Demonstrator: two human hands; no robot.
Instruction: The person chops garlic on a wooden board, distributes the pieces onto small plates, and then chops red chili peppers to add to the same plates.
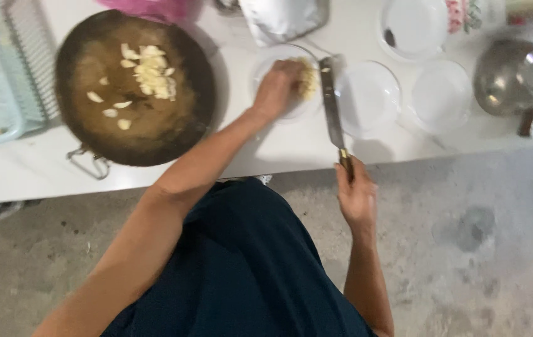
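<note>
The left hand (277, 88) is cupped over pale chopped pieces (307, 80) in a small glass bowl (266, 65) on the white counter (279, 146). The right hand (355, 195) is closed around the handle of a long knife (330, 103), its blade just beside the bowl. A dark wok (79, 118) holding similar pieces sits to the left, and empty glass bowls (369, 97) to the right.

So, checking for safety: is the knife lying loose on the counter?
No, the right hand grips the knife by its handle, its blade reaching over the white counter.
</note>
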